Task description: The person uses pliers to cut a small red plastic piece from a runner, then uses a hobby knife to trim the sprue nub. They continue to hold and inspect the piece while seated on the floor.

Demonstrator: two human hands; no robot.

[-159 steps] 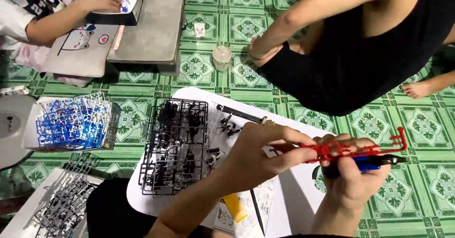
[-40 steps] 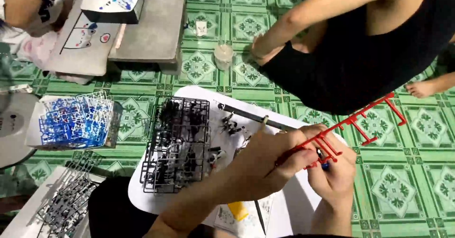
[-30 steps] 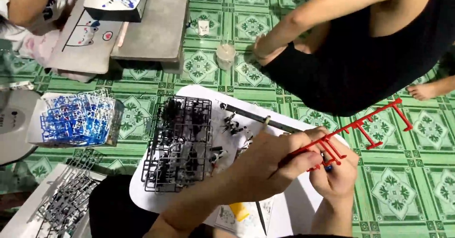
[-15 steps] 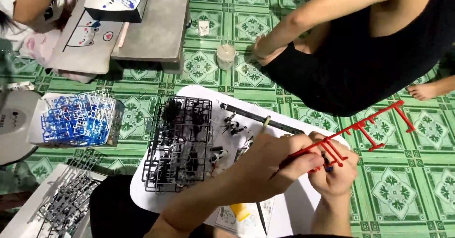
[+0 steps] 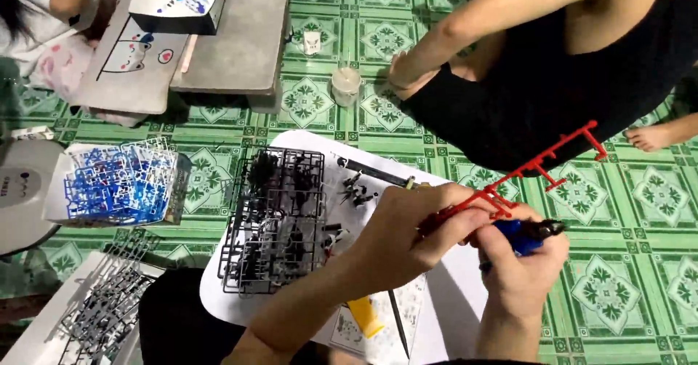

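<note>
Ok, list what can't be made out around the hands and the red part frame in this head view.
- Blue-handled cutting tool: its tip and handle are mostly hidden inside the right hand.
- Red plastic part frame: its near end is covered by the left hand, so the spot being worked on is hidden.
- Small dark loose pieces on the white board: too small to tell apart.

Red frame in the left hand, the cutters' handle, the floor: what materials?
Red frame: likely moulded plastic, thin uniform bars of even colour, held in the left hand. Cutters in the right hand: blue grip looks like plastic or rubber; dark tip probably metal, too small to confirm. Floor: glazed ceramic tile by the look, repeated green pattern and grout lines.
</note>
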